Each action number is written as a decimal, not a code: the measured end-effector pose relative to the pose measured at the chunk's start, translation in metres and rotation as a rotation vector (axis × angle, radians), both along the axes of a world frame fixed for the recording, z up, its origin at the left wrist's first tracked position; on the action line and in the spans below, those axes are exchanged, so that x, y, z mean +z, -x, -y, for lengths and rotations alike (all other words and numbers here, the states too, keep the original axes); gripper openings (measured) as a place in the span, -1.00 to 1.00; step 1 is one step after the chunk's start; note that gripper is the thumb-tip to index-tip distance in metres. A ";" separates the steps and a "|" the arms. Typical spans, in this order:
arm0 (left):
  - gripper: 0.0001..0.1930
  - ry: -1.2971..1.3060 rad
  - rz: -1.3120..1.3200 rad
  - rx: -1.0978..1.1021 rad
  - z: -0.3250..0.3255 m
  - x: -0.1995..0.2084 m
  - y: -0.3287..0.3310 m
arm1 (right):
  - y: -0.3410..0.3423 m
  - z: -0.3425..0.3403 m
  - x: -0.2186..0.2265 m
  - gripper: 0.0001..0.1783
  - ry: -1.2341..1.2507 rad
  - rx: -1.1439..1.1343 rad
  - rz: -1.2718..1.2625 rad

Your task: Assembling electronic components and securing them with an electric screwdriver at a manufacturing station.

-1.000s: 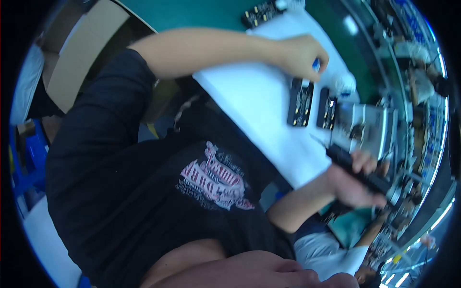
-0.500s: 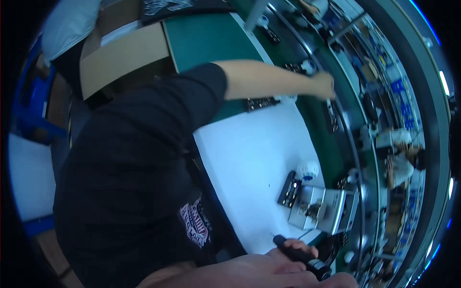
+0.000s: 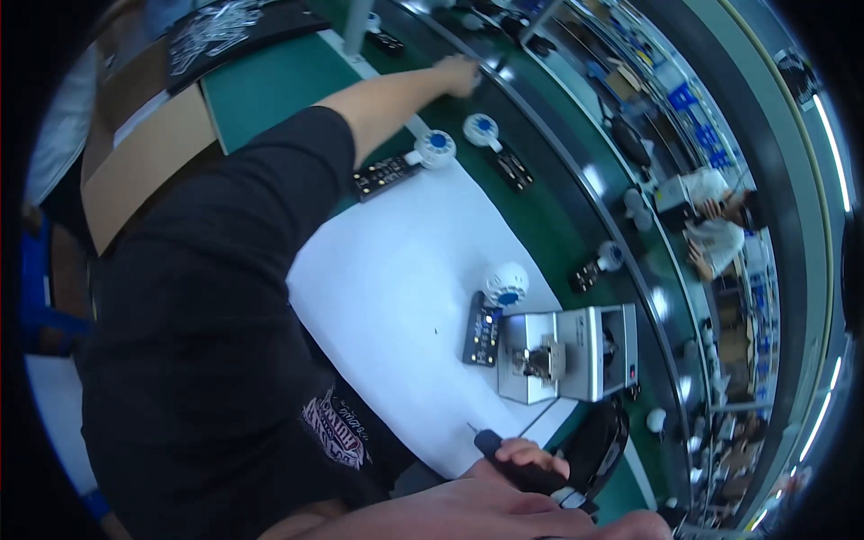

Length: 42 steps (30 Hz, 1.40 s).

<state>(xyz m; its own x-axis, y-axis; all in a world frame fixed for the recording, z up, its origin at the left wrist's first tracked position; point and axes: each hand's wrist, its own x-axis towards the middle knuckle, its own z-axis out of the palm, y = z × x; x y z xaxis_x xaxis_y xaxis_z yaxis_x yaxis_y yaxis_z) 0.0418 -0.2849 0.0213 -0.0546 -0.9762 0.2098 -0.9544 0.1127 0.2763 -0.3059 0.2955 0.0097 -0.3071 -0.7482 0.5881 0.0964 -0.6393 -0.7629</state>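
My right hand [image 3: 517,463] is closed around a black pen-shaped electric screwdriver [image 3: 531,472], its thin bit pointing over the near edge of a white work mat [image 3: 387,261]. My left arm reaches across to the far side, and my left hand [image 3: 461,76] is over the edge of the dark conveyor; its fingers are too blurred to make out. Nearest to it are a white round head with a blue centre [image 3: 481,129] on a black panel, and a similar unit [image 3: 387,175] at the mat's far corner. Another black panel [image 3: 481,333] with a white-and-blue head [image 3: 507,283] lies beside a grey metal screw feeder [image 3: 580,351].
Beyond the mat runs a curved conveyor [image 3: 576,162] with a metal rail, carrying another unit [image 3: 589,270]. A cardboard box [image 3: 148,184] and a black tray of shiny parts [image 3: 225,36] are at the upper left. Another person [image 3: 715,243] sits across the line.
The view has shifted, so the mat and feeder appear further left. My left hand has moved toward the upper left along the conveyor. My right hand still holds the screwdriver.
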 end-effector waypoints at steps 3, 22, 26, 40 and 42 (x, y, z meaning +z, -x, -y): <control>-0.37 -0.102 0.000 0.172 -0.009 -0.013 -0.010 | -0.020 0.006 0.005 -0.24 0.012 -0.103 0.019; -0.15 -0.038 -0.047 -0.397 -0.297 0.047 0.033 | -0.032 0.015 0.008 -0.21 0.008 -0.255 0.011; -0.33 -0.109 0.149 -0.386 -0.304 0.023 0.040 | -0.035 0.009 -0.003 -0.18 0.048 -0.278 -0.044; -0.38 -0.075 -0.008 -0.545 -0.148 0.011 0.255 | -0.045 0.011 0.006 -0.13 0.067 -0.190 -0.112; -0.34 -0.179 -0.035 -0.473 -0.131 0.004 0.264 | -0.045 0.009 0.005 -0.12 0.060 -0.197 -0.096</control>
<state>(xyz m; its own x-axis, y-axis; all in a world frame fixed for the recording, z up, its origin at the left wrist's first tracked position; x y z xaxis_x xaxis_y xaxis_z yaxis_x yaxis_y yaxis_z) -0.2222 -0.1542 0.0251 -0.4951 -0.8673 0.0513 -0.8003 0.4783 0.3617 -0.2612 0.2864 0.0144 -0.3847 -0.6422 0.6630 -0.1060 -0.6828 -0.7229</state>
